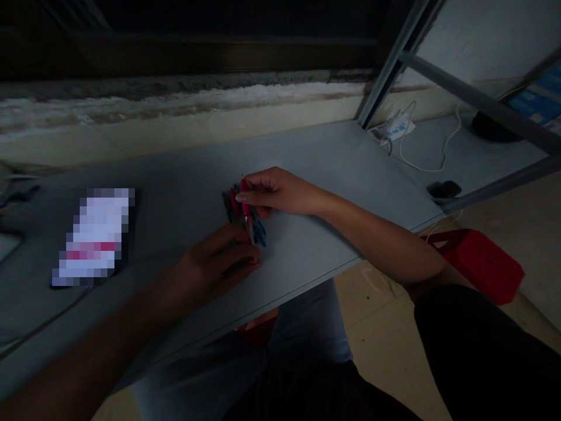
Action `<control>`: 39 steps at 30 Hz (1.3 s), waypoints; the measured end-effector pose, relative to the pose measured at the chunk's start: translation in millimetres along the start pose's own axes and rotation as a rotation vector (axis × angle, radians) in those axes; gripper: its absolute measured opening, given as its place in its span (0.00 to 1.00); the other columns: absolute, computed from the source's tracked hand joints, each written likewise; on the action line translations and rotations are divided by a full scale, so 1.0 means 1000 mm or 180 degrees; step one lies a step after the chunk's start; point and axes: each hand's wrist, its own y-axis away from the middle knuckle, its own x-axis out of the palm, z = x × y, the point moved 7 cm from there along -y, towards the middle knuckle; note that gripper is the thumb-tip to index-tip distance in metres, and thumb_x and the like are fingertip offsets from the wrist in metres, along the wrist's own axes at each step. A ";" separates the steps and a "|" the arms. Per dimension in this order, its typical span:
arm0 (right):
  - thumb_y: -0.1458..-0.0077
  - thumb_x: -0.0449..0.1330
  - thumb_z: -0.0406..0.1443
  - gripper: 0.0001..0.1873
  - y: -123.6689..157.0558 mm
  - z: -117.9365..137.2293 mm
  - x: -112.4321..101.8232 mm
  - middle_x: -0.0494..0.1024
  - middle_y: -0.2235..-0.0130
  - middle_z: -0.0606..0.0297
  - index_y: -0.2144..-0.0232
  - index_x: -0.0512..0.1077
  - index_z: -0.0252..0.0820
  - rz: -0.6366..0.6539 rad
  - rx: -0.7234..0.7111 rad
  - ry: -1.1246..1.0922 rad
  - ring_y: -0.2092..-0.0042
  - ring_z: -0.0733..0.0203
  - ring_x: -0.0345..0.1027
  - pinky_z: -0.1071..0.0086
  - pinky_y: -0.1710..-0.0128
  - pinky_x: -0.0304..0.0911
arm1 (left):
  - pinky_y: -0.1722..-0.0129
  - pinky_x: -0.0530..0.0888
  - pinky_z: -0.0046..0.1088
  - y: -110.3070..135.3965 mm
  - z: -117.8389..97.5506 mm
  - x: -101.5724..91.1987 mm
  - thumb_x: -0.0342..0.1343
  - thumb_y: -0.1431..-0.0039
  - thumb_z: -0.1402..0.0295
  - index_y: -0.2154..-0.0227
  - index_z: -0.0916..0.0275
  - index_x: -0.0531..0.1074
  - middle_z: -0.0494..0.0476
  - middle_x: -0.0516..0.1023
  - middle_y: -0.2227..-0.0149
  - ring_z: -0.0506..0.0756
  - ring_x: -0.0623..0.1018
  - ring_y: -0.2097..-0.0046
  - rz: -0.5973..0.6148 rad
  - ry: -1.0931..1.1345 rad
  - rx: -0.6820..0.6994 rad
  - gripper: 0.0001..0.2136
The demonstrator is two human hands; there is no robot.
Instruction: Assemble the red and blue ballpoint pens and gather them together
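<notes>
Hiding pens [259, 234] under left hand [217, 263], right hand [274, 190].

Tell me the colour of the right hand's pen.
The pen is red, in the head view.

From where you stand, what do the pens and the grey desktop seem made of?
The pens look like glossy plastic, given their barrels' sheen. The desktop looks like smooth, matte painted metal or laminate; dim light leaves that open.
</notes>
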 end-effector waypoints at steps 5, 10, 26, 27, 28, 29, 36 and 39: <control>0.27 0.63 0.52 0.24 -0.002 -0.006 -0.002 0.73 0.75 0.73 0.67 0.70 0.41 -0.0062 0.0120 -0.0029 0.73 0.67 0.67 0.73 0.70 0.63 | 0.52 0.86 0.34 -0.002 0.000 -0.002 0.60 0.20 0.62 0.45 0.52 0.76 0.56 0.80 0.49 0.57 0.85 0.51 -0.0080 -0.0024 0.0061 0.07; 0.25 0.62 0.49 0.21 -0.001 -0.005 0.000 0.73 0.75 0.72 0.66 0.71 0.40 -0.0002 0.0128 0.0040 0.72 0.68 0.67 0.74 0.70 0.62 | 0.48 0.86 0.40 0.001 0.005 -0.005 0.65 0.25 0.56 0.38 0.51 0.75 0.60 0.78 0.44 0.62 0.84 0.47 -0.0184 -0.0166 -0.0008 0.18; 0.29 0.65 0.55 0.26 -0.001 -0.001 0.004 0.73 0.75 0.73 0.66 0.72 0.39 0.0141 0.0060 -0.0046 0.72 0.68 0.66 0.73 0.69 0.63 | 0.52 0.84 0.39 -0.005 -0.007 0.001 0.60 0.22 0.66 0.49 0.56 0.77 0.59 0.78 0.51 0.61 0.81 0.50 -0.0206 -0.0438 0.0326 0.04; 0.29 0.65 0.55 0.26 -0.001 -0.001 0.005 0.73 0.75 0.73 0.66 0.72 0.39 0.0144 0.0045 -0.0052 0.72 0.68 0.66 0.73 0.69 0.63 | 0.51 0.83 0.40 -0.005 -0.007 0.000 0.60 0.22 0.67 0.50 0.55 0.77 0.58 0.78 0.52 0.61 0.81 0.49 -0.0200 -0.0388 0.0322 0.03; 0.30 0.65 0.55 0.26 0.000 0.000 0.005 0.73 0.75 0.72 0.66 0.72 0.39 0.0137 0.0043 -0.0056 0.73 0.68 0.66 0.73 0.70 0.63 | 0.50 0.83 0.40 -0.005 -0.009 0.000 0.61 0.23 0.68 0.52 0.54 0.77 0.57 0.78 0.53 0.61 0.81 0.49 -0.0211 -0.0337 0.0333 0.03; 0.30 0.65 0.55 0.26 0.000 -0.001 0.005 0.73 0.75 0.72 0.66 0.72 0.39 0.0144 0.0059 -0.0058 0.73 0.67 0.66 0.73 0.70 0.63 | 0.49 0.83 0.40 -0.006 -0.010 -0.001 0.61 0.23 0.70 0.53 0.55 0.76 0.56 0.78 0.54 0.61 0.80 0.49 -0.0233 -0.0285 0.0352 0.03; 0.23 0.59 0.45 0.22 0.001 -0.003 -0.012 0.70 0.77 0.74 0.70 0.67 0.42 -0.0092 0.0383 0.0571 0.73 0.68 0.62 0.72 0.68 0.56 | 0.44 0.83 0.45 -0.010 -0.005 0.001 0.61 0.22 0.60 0.35 0.57 0.71 0.64 0.78 0.43 0.65 0.80 0.42 -0.0140 -0.0346 0.0123 0.18; 0.26 0.59 0.38 0.22 0.004 -0.002 -0.023 0.65 0.78 0.73 0.74 0.65 0.42 -0.0306 0.0756 0.1605 0.71 0.67 0.58 0.68 0.66 0.51 | 0.43 0.82 0.50 -0.009 0.008 0.004 0.58 0.21 0.60 0.38 0.59 0.73 0.67 0.78 0.44 0.67 0.80 0.43 -0.0107 -0.0647 -0.0069 0.16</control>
